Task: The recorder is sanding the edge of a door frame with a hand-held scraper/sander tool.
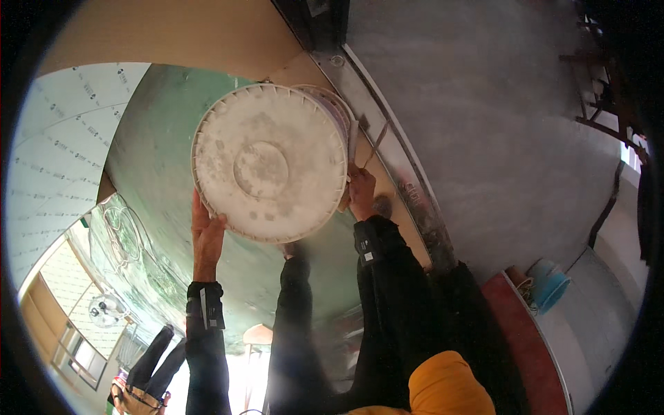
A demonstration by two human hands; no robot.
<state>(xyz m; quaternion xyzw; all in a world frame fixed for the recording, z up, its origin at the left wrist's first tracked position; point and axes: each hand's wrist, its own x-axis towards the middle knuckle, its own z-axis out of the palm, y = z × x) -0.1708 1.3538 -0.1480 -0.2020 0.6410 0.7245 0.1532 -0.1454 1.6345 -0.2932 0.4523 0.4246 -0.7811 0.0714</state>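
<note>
A large, round, off-white plastic bucket lid, smudged with grey and notched along its rim, faces me. Behind its upper right edge shows part of a bucket; whether the lid is fastened to it I cannot tell. My left hand grips the rim at the lower left, thumb on top and the other fingers along the edge. At the right side, my right hand is closed by the rim, next to a pale strip running down the bucket's side. Its fingertips are partly hidden.
Green-stained floor lies below, with a coiled cable at left. A raised metal-edged strip borders a grey surface. Further off are a fan, a person, a stool and a light-blue bucket.
</note>
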